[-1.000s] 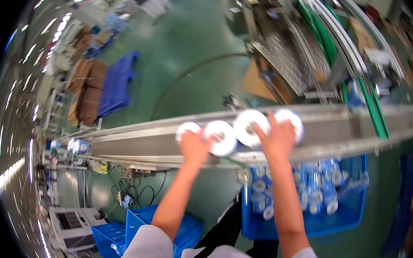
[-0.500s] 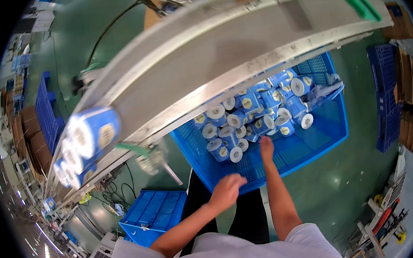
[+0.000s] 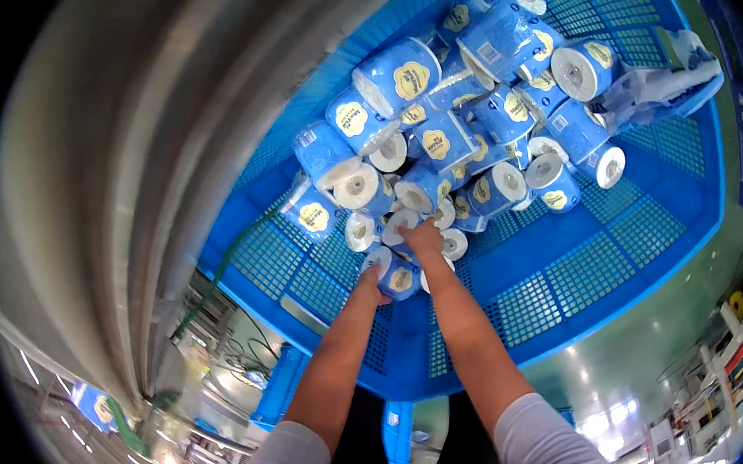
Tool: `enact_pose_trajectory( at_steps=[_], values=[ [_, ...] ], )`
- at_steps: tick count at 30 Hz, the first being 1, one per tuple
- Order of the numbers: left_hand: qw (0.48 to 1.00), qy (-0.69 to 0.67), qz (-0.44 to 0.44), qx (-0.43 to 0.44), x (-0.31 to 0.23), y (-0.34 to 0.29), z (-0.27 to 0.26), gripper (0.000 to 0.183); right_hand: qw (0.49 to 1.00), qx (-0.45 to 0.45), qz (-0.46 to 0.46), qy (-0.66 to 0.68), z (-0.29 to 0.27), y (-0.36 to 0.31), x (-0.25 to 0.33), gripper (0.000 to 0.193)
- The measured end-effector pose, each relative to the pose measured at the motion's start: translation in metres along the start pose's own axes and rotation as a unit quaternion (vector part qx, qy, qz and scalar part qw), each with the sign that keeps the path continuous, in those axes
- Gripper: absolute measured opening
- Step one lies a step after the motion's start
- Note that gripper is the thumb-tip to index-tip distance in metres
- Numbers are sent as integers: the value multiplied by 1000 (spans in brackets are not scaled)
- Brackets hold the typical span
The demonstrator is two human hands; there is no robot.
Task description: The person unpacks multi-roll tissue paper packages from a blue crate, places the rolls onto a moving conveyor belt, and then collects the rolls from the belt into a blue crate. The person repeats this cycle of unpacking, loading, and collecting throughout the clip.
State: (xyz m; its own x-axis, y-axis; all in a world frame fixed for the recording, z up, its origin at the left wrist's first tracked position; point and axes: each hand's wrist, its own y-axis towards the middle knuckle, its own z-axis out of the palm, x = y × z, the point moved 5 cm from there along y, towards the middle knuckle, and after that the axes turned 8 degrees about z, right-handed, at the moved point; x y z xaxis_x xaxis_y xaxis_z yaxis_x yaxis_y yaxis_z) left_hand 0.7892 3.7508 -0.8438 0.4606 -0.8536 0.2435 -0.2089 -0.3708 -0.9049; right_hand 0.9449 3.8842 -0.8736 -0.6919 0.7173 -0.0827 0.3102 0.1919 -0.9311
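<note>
A large blue plastic basket (image 3: 564,343) holds a heap of paper rolls in blue printed wrap with white ends showing. At the near left of the heap, my left hand (image 3: 377,287) closes round the side of one wrapped paper roll (image 3: 402,279). Just beyond it, my right hand (image 3: 423,238) grips another paper roll (image 3: 398,226), with fingers over its end. The undersides of both rolls and some fingertips are hidden. More rolls, among them a wrapped roll (image 3: 436,143), lie tilted every way behind my hands.
A metal conveyor frame (image 3: 178,99) fills the left side, overhanging the basket's left rim. Crumpled clear plastic film (image 3: 662,96) hangs at the basket's right end. Another blue crate (image 3: 283,380) stands below left. A dark blue pallet (image 3: 741,107) lies at the far right.
My view has dropped closer to the basket. Both hands have reached forward into the heap, and each has taken hold of a roll.
</note>
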Motion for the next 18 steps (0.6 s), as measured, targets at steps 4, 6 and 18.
enact_pose_trajectory(
  at_steps=[4, 6, 18],
  values=[
    [999, -21, 31, -9, 24, 19, -11, 55, 997, 60, -37, -23, -25, 3, -10, 68],
    [997, -9, 73, 4, 29, 8, -11, 68, 997, 32, -65, -41, -51, 2, -22, 46],
    [544, 587, 585, -130, -135, -188, 14, 49, 945, -174, -252, -112, -199, 25, -88, 46]
  ],
)
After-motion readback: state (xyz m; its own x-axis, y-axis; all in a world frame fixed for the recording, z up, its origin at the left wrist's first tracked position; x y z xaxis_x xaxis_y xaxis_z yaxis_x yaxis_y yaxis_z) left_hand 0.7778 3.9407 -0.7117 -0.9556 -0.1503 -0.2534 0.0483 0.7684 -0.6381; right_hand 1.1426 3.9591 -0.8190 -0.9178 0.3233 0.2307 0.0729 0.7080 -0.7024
